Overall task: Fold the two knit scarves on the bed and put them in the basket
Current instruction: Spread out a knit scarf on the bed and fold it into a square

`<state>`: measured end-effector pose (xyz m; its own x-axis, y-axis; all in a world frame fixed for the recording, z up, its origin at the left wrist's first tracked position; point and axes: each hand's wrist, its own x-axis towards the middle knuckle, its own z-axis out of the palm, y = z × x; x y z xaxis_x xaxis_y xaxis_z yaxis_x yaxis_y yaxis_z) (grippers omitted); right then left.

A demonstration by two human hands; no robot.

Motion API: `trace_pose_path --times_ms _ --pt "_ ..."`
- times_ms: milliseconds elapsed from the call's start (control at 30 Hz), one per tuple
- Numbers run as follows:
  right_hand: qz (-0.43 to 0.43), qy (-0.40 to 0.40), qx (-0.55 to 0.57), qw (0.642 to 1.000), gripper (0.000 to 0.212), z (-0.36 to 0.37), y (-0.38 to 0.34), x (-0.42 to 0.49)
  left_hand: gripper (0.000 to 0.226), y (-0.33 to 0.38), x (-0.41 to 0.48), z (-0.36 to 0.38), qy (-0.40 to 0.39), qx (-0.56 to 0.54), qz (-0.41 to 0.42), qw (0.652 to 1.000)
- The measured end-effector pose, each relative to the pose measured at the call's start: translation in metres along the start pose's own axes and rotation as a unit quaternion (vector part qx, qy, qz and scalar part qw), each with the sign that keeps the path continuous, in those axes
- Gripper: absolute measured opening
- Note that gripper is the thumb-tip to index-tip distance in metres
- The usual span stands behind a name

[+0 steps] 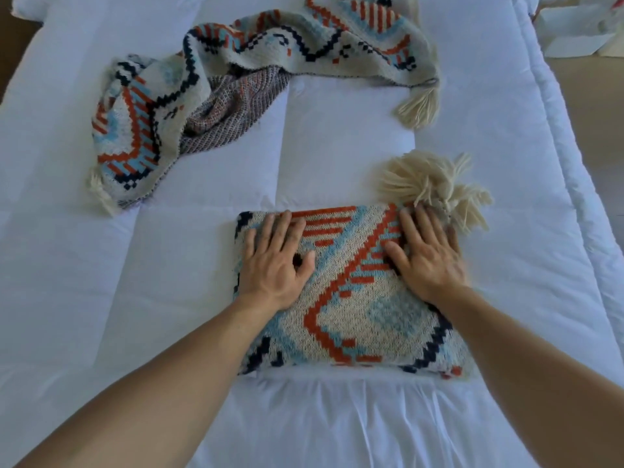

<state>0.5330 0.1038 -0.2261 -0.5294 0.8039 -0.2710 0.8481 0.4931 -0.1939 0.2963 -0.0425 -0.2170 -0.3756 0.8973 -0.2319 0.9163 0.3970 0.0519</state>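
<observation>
A folded knit scarf [351,309], cream with orange, light blue and navy patterns, lies as a thick rectangle on the white bed near me. Cream tassels [435,187] stick out at its far right corner. My left hand [275,261] presses flat on its far left part with straight fingers. On the far right part my right hand [427,255] lies flat too, fingertips near the tassels. A second scarf [219,86] of the same pattern sprawls unfolded across the far side of the bed, one tasselled end at the left and another at the right. No basket is in view.
The white quilted duvet [135,282] covers the whole bed. Beyond the bed's right edge is a beige floor [594,113]. Some white paper or bags [574,28] sit at the top right corner.
</observation>
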Motion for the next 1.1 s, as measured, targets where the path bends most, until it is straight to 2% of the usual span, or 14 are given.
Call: trace_pose_path --times_ms 133,233,367,433,533,667,833,933,1033,1100 --pt "0.034 -0.003 0.0 0.999 0.08 0.0 0.008 -0.004 0.072 0.001 -0.004 -0.004 -0.004 -0.016 -0.055 0.998" --pt "0.04 0.024 -0.015 0.999 0.078 -0.015 -0.014 -0.018 0.073 0.011 -0.02 -0.015 0.017 -0.04 -0.013 0.999" --pt "-0.056 0.004 0.016 0.998 0.076 -0.022 -0.068 -0.074 0.068 0.022 -0.068 -0.015 0.057 -0.056 0.092 0.993" --pt "-0.103 -0.018 0.041 0.994 0.076 -0.007 -0.084 -0.097 0.067 0.018 -0.089 -0.003 0.049 -0.044 0.102 0.993" --pt "-0.131 -0.037 -0.001 0.991 0.078 0.019 -0.068 -0.103 0.074 0.002 -0.097 0.015 0.023 0.004 0.121 0.992" --pt "-0.094 -0.027 -0.052 0.994 0.083 0.027 -0.026 -0.098 0.087 -0.01 -0.091 0.026 0.005 0.045 0.11 0.993" --pt "-0.029 0.004 -0.04 0.999 0.081 0.029 0.002 -0.099 0.09 -0.022 -0.093 0.025 0.0 0.061 0.094 0.994" --pt "-0.028 0.032 -0.023 0.999 0.076 0.017 -0.016 -0.102 0.082 -0.014 -0.093 0.011 0.026 0.042 0.092 0.995" --pt "-0.111 0.057 -0.011 0.992 0.065 0.016 -0.052 -0.108 0.064 0.015 -0.087 0.003 0.056 0.002 0.137 0.989" --pt "-0.137 0.041 -0.01 0.99 0.062 0.028 -0.06 -0.112 0.061 0.028 -0.084 0.012 0.036 0.011 0.168 0.985"
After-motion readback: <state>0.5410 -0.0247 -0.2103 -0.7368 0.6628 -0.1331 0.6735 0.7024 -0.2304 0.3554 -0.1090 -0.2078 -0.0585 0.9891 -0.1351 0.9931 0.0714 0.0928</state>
